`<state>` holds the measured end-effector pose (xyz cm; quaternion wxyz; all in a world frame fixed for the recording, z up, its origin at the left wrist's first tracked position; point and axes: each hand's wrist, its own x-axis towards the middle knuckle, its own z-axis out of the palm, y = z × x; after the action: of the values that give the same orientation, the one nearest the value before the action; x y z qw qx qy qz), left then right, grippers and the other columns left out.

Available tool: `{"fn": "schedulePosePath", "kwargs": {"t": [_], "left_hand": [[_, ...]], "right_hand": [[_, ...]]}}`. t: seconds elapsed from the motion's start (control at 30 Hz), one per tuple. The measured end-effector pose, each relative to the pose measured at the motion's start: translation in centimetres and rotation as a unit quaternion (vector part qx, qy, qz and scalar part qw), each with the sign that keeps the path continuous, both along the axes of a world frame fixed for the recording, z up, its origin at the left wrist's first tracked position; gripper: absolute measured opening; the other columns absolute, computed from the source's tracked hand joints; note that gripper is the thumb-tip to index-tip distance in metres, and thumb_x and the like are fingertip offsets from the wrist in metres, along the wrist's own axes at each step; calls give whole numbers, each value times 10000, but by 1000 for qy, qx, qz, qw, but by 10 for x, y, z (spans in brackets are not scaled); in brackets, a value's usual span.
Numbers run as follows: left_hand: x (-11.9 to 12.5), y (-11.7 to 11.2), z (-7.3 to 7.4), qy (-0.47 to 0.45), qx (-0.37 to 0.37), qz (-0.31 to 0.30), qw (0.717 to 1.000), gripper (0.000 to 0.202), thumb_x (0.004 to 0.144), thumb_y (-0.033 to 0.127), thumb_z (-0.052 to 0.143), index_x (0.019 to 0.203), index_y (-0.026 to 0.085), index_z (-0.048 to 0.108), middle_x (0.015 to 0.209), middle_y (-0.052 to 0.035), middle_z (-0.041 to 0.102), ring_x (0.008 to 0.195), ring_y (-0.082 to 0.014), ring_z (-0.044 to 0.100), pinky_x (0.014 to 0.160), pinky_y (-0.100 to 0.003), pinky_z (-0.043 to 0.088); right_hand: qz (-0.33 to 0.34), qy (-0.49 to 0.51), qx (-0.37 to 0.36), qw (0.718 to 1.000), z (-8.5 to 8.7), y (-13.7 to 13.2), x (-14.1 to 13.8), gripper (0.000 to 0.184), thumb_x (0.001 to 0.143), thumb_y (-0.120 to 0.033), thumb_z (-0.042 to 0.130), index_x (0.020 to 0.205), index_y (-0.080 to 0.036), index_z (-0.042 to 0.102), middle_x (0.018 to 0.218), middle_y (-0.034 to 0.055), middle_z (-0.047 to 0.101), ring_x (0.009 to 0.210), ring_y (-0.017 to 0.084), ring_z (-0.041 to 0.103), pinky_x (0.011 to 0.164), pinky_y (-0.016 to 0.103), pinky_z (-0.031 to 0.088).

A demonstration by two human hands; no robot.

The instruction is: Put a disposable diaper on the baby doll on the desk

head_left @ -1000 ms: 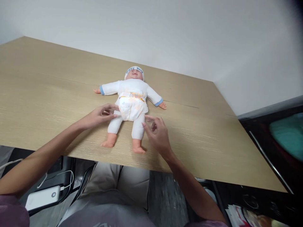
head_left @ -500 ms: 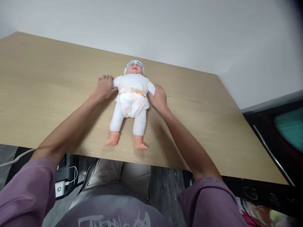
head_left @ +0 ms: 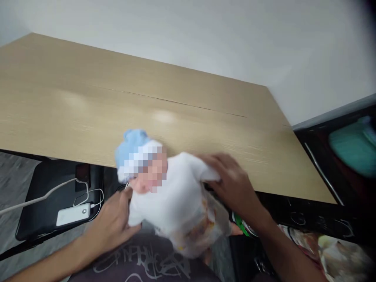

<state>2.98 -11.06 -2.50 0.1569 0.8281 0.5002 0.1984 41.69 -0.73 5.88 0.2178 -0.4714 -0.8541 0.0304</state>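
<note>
A baby doll (head_left: 176,196) in white clothes, a blue-and-white cap and a diaper hangs in the air over my lap, near the front edge of the wooden table (head_left: 88,109). It is blurred by motion, with its head up and to the left. My left hand (head_left: 113,223) grips its side under one arm. Around the other arm and shoulder my right hand (head_left: 232,184) is closed. The doll's legs point down toward my body and are mostly hidden.
A white power bank (head_left: 73,214) with white cables lies on a dark surface below the table at the left. Dark furniture with a teal object (head_left: 352,145) stands at the right. Colourful items lie on the floor at the lower right.
Both hands slid from the doll's legs up to its arms, gripped it there, and lifted it off the table toward my body. The tabletop no longer bears the doll.
</note>
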Motion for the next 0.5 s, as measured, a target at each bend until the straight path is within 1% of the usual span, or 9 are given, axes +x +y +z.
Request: {"fn": "schedulePosePath", "kwargs": {"t": [0.03,0.07,0.1,0.13,0.2,0.27,0.37,0.43,0.5], "left_hand": [[-4,-27,-13,0,-19,0,1000,541,925,374,750,1380,238,492,1115,-118,773,912,-344,795,718,-421,606],[-7,-50,-24,2,-41,8,999,550,890,339,761,1365,249,498,1121,-115,781,911,-345,800,723,-426,614],[-11,-68,-33,3,-68,19,998,556,866,328,773,1348,257,505,1119,-112,788,917,-350,806,727,-430,620],[-14,-81,-40,3,-97,30,995,558,850,327,781,1333,261,510,1111,-109,795,924,-355,812,734,-433,623],[-19,-96,-48,0,-157,51,986,549,849,340,771,1326,258,512,1123,-110,805,975,-372,826,771,-436,623],[-20,-99,-50,-4,-215,65,974,510,871,336,714,1324,247,497,1147,-116,805,1020,-382,833,805,-428,605],[-17,-92,-50,-3,-285,74,956,435,891,343,647,1264,243,446,1100,-102,790,990,-375,824,793,-402,547],[-15,-84,-53,-1,-309,76,948,408,895,367,638,1215,255,410,1062,-85,777,968,-367,811,780,-388,510],[-13,-77,-57,1,-323,75,943,399,917,412,642,1193,259,398,1063,-87,774,976,-365,803,791,-388,499]], "right_hand": [[13,-14,-21,1000,-5,-27,-4,493,1076,-190,629,1553,-312,649,1308,95,774,1160,331,727,974,470,575],[26,-22,-42,999,-12,-49,-8,536,1054,-139,632,1561,-313,642,1315,87,778,1158,321,731,978,461,570],[37,-26,-64,997,-21,-68,-13,567,1037,-103,637,1563,-314,639,1323,80,781,1157,312,736,979,452,565],[42,-23,-86,995,-30,-83,-18,588,1024,-79,639,1563,-315,638,1338,75,783,1161,306,739,981,445,562],[28,-4,-128,991,-48,-100,-29,594,1015,-72,643,1556,-316,642,1361,71,784,1173,302,741,989,438,562],[-6,23,-163,986,-66,-105,-39,569,1017,-89,643,1539,-313,662,1370,73,785,1203,307,737,1017,438,568],[-44,63,-201,977,-96,-95,-51,515,1012,-119,639,1488,-302,711,1361,71,794,1258,311,730,1079,436,573],[-55,91,-223,969,-122,-83,-55,497,1004,-132,637,1462,-297,735,1374,67,801,1289,301,730,1125,423,569],[-70,114,-247,960,-152,-74,-57,488,992,-151,647,1449,-290,748,1397,72,806,1310,293,734,1166,413,562]]}}
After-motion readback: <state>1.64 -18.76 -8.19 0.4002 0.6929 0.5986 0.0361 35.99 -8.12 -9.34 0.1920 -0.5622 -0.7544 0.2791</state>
